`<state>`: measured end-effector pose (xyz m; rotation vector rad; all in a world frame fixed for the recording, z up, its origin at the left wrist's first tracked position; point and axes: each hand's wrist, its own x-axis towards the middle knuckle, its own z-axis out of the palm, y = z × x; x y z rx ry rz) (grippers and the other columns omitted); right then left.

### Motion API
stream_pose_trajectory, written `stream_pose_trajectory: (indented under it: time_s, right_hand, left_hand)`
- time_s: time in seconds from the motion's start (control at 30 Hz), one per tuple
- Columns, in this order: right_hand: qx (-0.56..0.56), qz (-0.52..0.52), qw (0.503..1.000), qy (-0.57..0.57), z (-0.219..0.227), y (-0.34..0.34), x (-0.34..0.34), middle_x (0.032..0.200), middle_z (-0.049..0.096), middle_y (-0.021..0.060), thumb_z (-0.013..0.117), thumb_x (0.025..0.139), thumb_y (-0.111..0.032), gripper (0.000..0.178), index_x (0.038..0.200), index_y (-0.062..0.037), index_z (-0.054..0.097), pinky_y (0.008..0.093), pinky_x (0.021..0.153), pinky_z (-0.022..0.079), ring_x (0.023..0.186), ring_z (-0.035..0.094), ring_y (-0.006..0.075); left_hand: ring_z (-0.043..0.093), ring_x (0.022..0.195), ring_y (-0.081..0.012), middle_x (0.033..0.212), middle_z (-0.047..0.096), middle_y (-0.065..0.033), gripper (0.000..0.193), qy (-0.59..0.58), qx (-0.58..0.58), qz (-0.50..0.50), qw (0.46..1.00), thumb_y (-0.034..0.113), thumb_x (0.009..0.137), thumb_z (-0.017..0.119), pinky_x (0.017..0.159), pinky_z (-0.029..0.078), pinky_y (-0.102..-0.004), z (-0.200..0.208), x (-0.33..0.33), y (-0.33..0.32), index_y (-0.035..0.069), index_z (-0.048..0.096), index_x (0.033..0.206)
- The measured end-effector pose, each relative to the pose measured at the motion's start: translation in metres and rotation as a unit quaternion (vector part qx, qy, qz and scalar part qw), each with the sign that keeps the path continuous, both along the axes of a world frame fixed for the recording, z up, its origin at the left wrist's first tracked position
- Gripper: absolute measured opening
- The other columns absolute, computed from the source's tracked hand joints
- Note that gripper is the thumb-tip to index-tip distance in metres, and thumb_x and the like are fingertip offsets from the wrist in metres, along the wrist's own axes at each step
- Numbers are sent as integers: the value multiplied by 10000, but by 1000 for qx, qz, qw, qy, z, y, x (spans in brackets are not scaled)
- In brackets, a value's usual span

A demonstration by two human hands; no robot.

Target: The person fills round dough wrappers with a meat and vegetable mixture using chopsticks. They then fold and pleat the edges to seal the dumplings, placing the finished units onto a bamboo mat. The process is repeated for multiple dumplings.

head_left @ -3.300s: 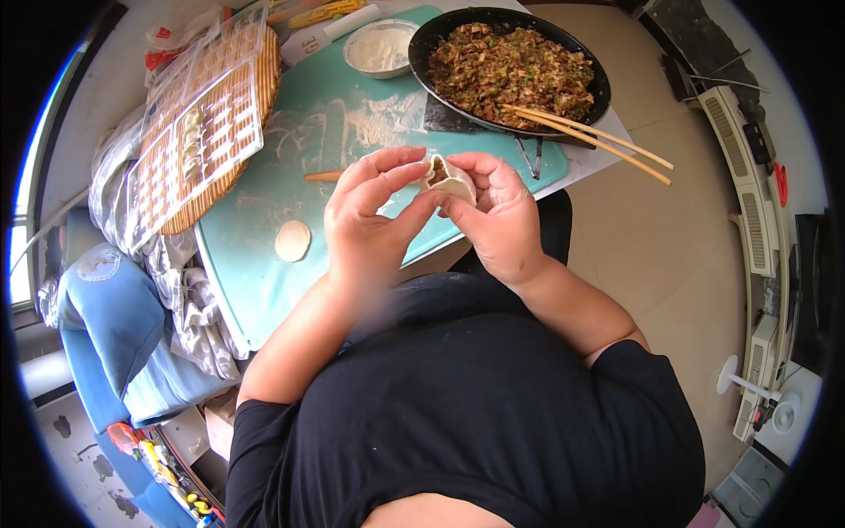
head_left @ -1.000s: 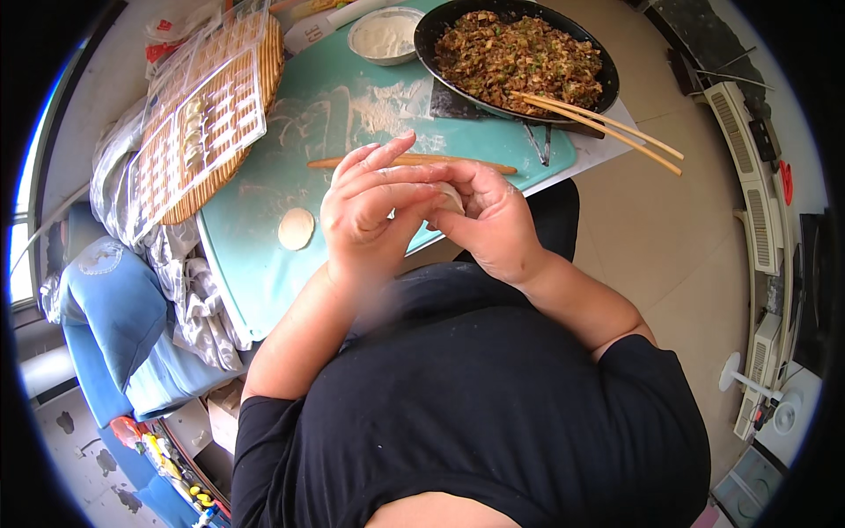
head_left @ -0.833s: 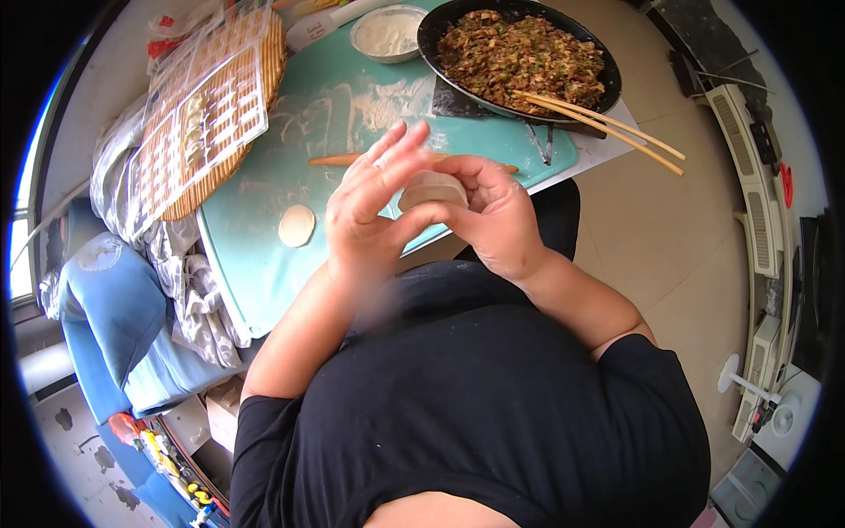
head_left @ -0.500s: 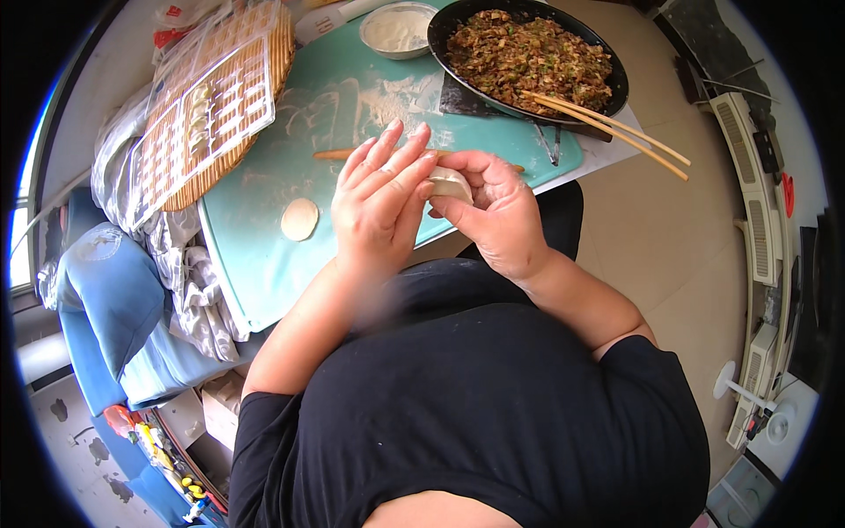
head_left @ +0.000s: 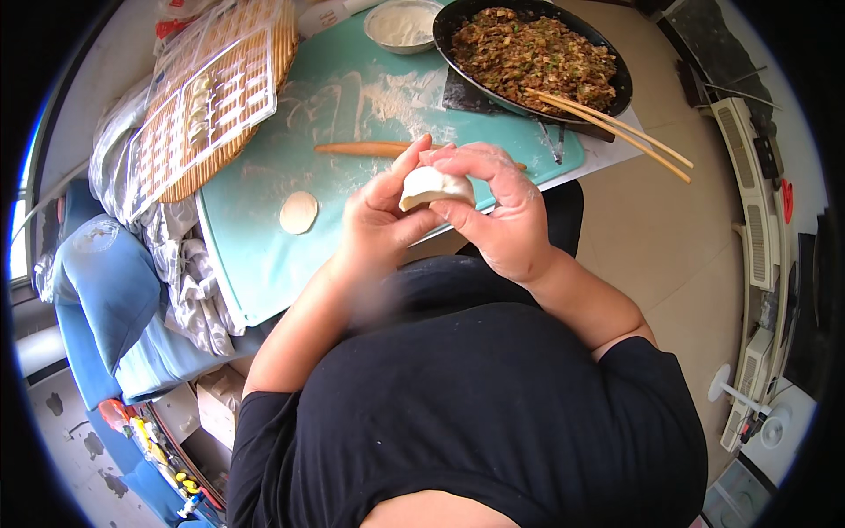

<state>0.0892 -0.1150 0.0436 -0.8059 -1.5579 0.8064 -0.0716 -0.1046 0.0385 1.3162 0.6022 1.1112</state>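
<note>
A white folded dumpling is held up between my two hands, over the near edge of a green mat. My right hand pinches it from the right, thumb below and fingers above. From the other side my left hand closes its fingers and thumb on the dumpling's left end. Behind the hands lies a wooden rolling pin, partly hidden by them. One round dough wrapper rests flat on the mat to the left of my left hand.
A black pan of chopped filling stands at the far right, with chopsticks jutting over its rim. A bowl of flour sits beside it. At the far left, a clear compartment tray holding several dumplings lies on a woven round mat.
My left hand's raised, spread fingers have bent in around the dumpling's left end. More of the dumpling now shows, and more of the rolling pin is uncovered.
</note>
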Motion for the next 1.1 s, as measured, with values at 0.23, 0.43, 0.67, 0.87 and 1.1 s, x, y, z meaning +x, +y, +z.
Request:
stream_pose_trajectory:
  time_s: [0.23,0.43,0.67,0.87,1.1]
  right_hand:
    - [217,-57,948,-227,32,6,17,851,554,50,728,680,-198,260,870,-94,586,307,613,447,749,540,235]
    - [276,-19,878,-390,54,7,22,638,487,57,688,730,-253,231,701,-86,531,332,452,379,537,492,235]
    - [178,86,899,-392,56,12,20,641,536,64,598,797,-212,160,741,-69,555,352,495,434,594,550,248]
    - [38,146,946,-288,48,11,9,630,525,105,567,811,-166,173,707,-31,535,384,527,415,602,522,303]
    - [-2,143,941,-307,55,12,-3,620,489,131,526,846,-134,207,680,-13,498,375,531,381,575,469,313]
  left_hand:
    - [598,979,-175,1086,616,-119,558,108,119,46,986,-65,727,648,843,467,-282,4,-8,-6,51,498,1252]
    - [604,986,-197,1102,611,-147,560,135,167,61,975,-35,726,668,841,470,-291,6,-9,-8,63,494,1249]
    - [594,958,-174,1070,610,-127,546,52,-4,-1,999,-4,777,647,850,466,-292,21,-20,-15,22,389,1257]
    - [587,930,-146,1032,605,-102,381,-25,-78,-1,997,33,831,606,813,473,-272,17,-31,-17,4,421,1163]
    - [583,918,-133,1002,614,-81,306,-12,-98,2,995,61,855,588,797,471,-267,20,-37,-21,-5,481,1134]
